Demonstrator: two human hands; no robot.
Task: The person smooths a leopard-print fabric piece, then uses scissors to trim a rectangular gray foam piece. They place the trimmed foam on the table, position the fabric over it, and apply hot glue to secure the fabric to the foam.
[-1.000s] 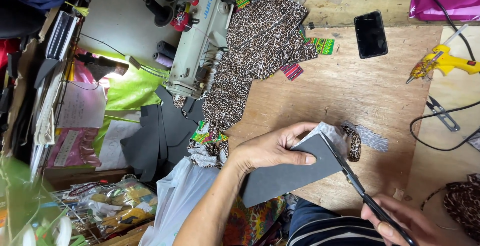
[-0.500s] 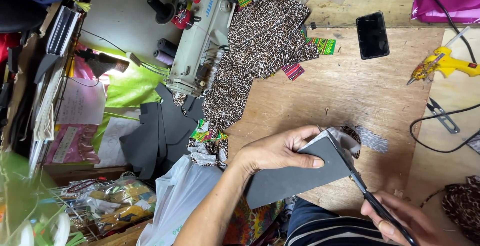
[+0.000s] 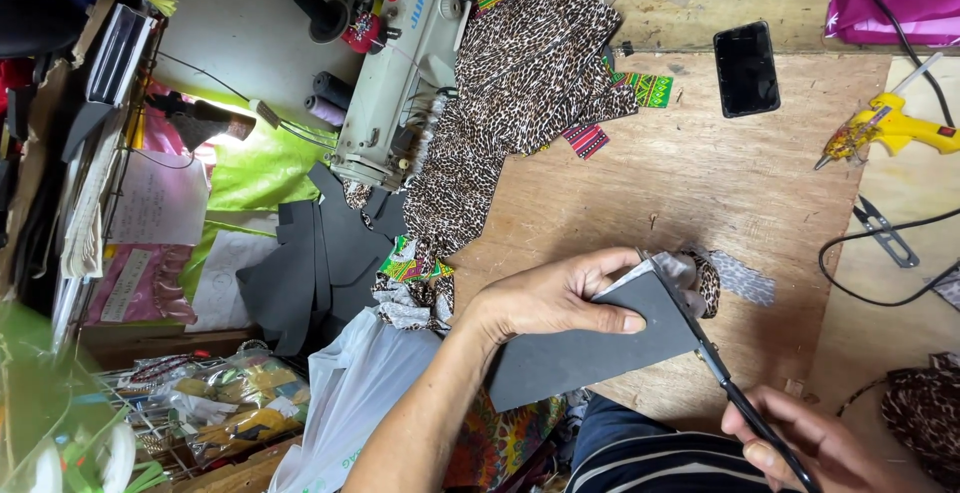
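1. Head view, left hand [image 3: 545, 298]: it clamps a dark grey sheet [image 3: 585, 353], thumb on top and fingers [image 3: 600, 321] pressed flat just behind the sheet's upper corner. The sheet is lifted off the wooden bench [image 3: 700, 173] and tilted, over the person's lap.

2. Head view, right hand [image 3: 815, 443]: its fingers are closed round the handles of black scissors [image 3: 735, 393]. The blades run up along the sheet's right edge, just past the left fingertips, with the tips at the corner, where a pale lining and a leopard-print scrap [image 3: 705, 278] show.

3. Step in hand, as I judge it: trimming along that right edge, the cut being near the top corner.

4. The next move calls for holding the sheet taut, keeping the left fingertips clear of the blades, and closing them in line with the edge.

5. Beyond the fingers: leopard-print fabric [image 3: 520, 83] draped by a sewing machine [image 3: 395, 73], a black phone [image 3: 747, 68], and a yellow glue gun [image 3: 890, 128] far right.
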